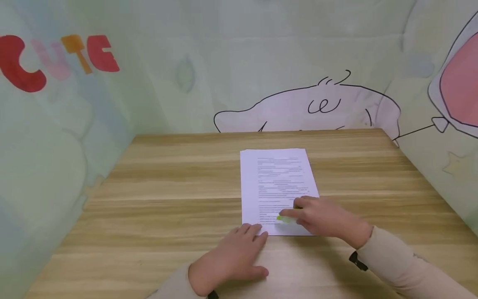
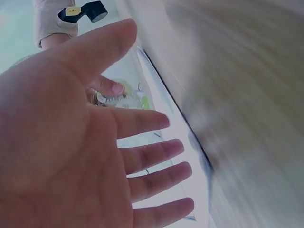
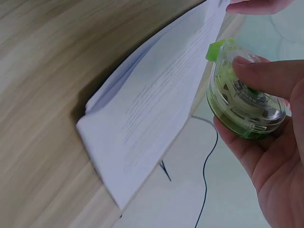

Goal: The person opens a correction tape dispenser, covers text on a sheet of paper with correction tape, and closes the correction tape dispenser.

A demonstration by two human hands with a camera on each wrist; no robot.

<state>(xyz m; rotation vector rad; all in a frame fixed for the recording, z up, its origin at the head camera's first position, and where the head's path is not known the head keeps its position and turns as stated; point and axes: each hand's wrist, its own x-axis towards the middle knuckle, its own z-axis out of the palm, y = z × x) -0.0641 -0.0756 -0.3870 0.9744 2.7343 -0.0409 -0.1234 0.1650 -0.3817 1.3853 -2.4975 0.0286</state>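
Note:
A sheaf of printed paper (image 1: 250,178) lies on the wooden table, its text lines facing up. My right hand (image 1: 315,214) grips a clear and green correction tape dispenser (image 3: 247,102) between thumb and fingers. In the head view its green tip is over the lower lines of text. My left hand (image 1: 235,257) lies at the bottom left corner of the paper, fingers straight and spread, fingertips on the sheet's edge. The left palm (image 2: 61,147) holds nothing. Several sheets show stacked along the paper's edge in the right wrist view.
The wooden table (image 1: 168,187) reaches back to a wall hanging (image 1: 168,83) with cartoon drawings and coloured letters. A dark wrist camera (image 1: 358,261) is strapped under the right sleeve.

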